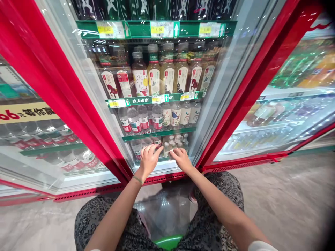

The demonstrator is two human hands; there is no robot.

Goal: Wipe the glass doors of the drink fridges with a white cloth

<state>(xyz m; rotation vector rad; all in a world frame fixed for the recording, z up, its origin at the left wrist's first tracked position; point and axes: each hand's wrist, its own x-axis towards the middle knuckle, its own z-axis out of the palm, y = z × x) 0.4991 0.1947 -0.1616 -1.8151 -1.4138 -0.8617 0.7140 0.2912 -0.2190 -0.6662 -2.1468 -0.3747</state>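
My left hand [150,158] reaches into the bottom shelf of the drinks cooler, its fingers apart and bent beside a clear water bottle [136,150]. Another bottle with a red label is partly covered by those fingertips, and I cannot tell whether they touch it. Just to the right, my right hand [181,157] is closed, with curled fingers at the front of the small clear bottles [178,139]. What its fingertips hold is hidden. A thin band [137,179] circles my left wrist.
Green shelf edges [159,133] cross above my hands, with water bottles [157,116] and tea bottles [154,75] standing higher up. Red door frames [235,94] flank the opening. Between my knees are a clear sheet-like surface [164,209] and a green rim [167,241].
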